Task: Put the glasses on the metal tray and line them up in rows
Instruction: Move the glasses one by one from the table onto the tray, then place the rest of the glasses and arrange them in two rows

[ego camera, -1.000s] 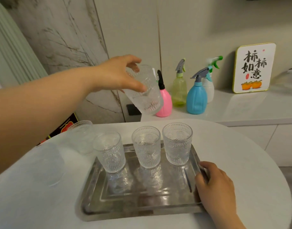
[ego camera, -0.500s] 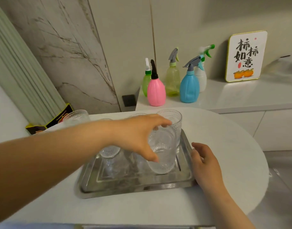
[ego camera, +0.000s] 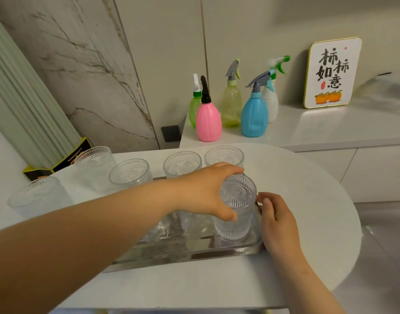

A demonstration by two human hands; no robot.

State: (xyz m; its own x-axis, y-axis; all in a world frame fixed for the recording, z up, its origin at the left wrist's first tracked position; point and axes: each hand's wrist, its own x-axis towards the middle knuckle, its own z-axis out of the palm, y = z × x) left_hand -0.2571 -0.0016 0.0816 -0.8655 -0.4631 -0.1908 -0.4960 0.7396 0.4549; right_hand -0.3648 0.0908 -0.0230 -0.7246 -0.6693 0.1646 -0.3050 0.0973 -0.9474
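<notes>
The left hand (ego camera: 208,191) reaches across and grips a clear ribbed drinking glass (ego camera: 236,207) by its upper part; the glass stands upright at the near right corner of the shiny rectangular metal tray (ego camera: 194,254). The right hand (ego camera: 277,220) rests loosely curled against the tray's right edge. Three matching glasses (ego camera: 182,164) line the tray's far side, and two more (ego camera: 93,163) stand on the white round bench (ego camera: 307,211) to the left.

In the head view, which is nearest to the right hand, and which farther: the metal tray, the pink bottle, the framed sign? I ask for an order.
From the right hand:
1. Metal tray: the fingers rest at its right edge.
2. Pink bottle: behind the table, on the counter, to the left.
3. Framed sign: far back right, against the wall.
</notes>
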